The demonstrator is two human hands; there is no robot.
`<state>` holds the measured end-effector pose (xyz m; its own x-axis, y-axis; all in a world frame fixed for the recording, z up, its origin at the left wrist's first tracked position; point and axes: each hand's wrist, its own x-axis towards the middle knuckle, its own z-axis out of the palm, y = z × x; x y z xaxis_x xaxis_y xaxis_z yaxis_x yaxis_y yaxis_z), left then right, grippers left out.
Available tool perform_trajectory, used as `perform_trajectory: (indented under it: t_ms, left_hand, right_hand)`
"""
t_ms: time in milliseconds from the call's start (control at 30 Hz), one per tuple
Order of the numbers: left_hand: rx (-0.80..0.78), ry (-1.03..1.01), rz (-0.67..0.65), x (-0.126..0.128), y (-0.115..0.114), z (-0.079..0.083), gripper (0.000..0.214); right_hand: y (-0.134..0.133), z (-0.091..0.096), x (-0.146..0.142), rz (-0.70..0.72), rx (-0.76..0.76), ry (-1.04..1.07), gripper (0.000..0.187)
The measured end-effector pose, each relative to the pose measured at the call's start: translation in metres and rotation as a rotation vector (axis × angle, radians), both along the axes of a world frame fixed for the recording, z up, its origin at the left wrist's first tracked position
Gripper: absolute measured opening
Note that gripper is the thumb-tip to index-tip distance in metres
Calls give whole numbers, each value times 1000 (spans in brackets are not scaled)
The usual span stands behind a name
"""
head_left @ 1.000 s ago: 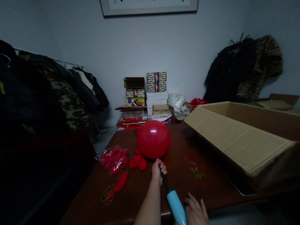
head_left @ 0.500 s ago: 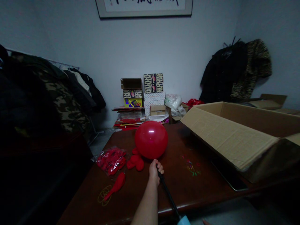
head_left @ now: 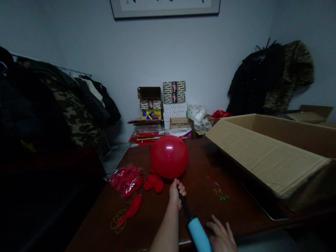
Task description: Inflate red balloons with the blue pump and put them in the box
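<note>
My left hand [head_left: 177,192] is closed around the black nozzle end of a balloon pump [head_left: 198,233], where the neck of an inflated red balloon [head_left: 169,157] meets it. The balloon rests above my fist, round and shiny. The pump's light-blue barrel slants down to the lower edge of the view. My right hand [head_left: 222,235] is just right of that barrel, fingers spread and holding nothing. Left of the balloon lie several deflated red balloons [head_left: 154,183], a clear bag of red balloons [head_left: 127,179] and a single limp red balloon [head_left: 131,210].
Yellow rubber bands [head_left: 115,221] lie at the table's left. Small coloured bands [head_left: 219,191] and a dark phone-like slab [head_left: 265,203] are on the right, beside a large open cardboard box [head_left: 267,154]. Stacked boxes [head_left: 175,112] stand behind the brown table [head_left: 204,157].
My right hand has come into view with its fingers spread. The pump's blue barrel has risen further into view. My left hand still grips the nozzle end; the view has shifted slightly.
</note>
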<state>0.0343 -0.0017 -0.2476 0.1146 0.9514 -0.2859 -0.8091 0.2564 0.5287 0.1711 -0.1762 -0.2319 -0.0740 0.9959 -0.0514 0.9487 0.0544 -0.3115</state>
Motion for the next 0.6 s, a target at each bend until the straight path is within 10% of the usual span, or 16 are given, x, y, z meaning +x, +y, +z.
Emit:
perform_trajectory:
  t_ms: [233,600]
  left_hand:
    - [11,2,-21,-3,7,-5,30]
    - [48,87,-18,1,-1,-3,32]
  right_hand:
    - [34,38,-29,-22,36,77,41]
    - [27,15,-28,0,-19,10,55]
